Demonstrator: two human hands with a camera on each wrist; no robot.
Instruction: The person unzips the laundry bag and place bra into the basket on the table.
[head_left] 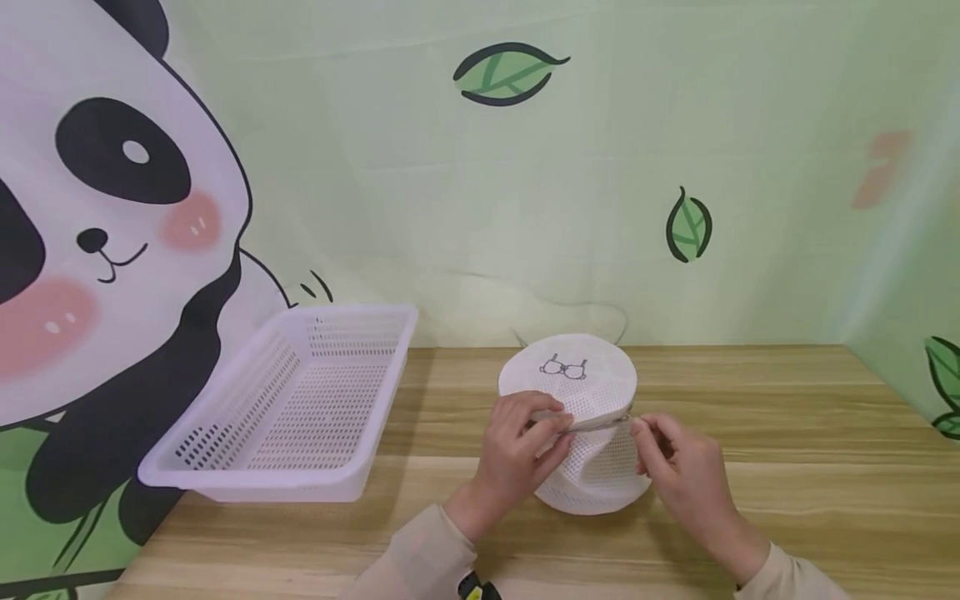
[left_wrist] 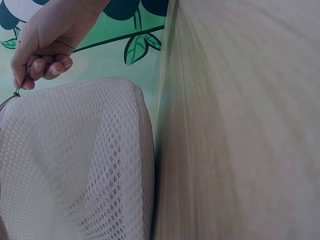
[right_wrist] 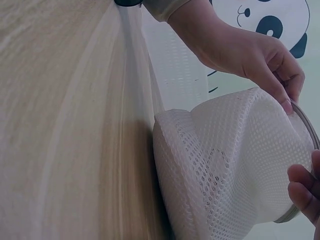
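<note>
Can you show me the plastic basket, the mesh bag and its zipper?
Plastic basket (head_left: 255,480): head view, on its front rim.
Mesh bag (left_wrist: 82,155): left wrist view, on its side.
Zipper (right_wrist: 309,125): right wrist view, on its curved track.

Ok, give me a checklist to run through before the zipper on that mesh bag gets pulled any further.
1. Right hand has the zipper pull: ok, pinched at the fingertips.
2. Left hand steadies the bag: ok, it grips the edge of the mesh bag near the zipper.
3. Bag supported: ok, its base rests on the table.
4. Side wall smooth: not ok, the mesh is creased and bends inward.
5. Basket out of the way: ok, the white basket stands apart from the bag.
6. Zipper closed all round: cannot tell, the hands hide part of it.
</note>
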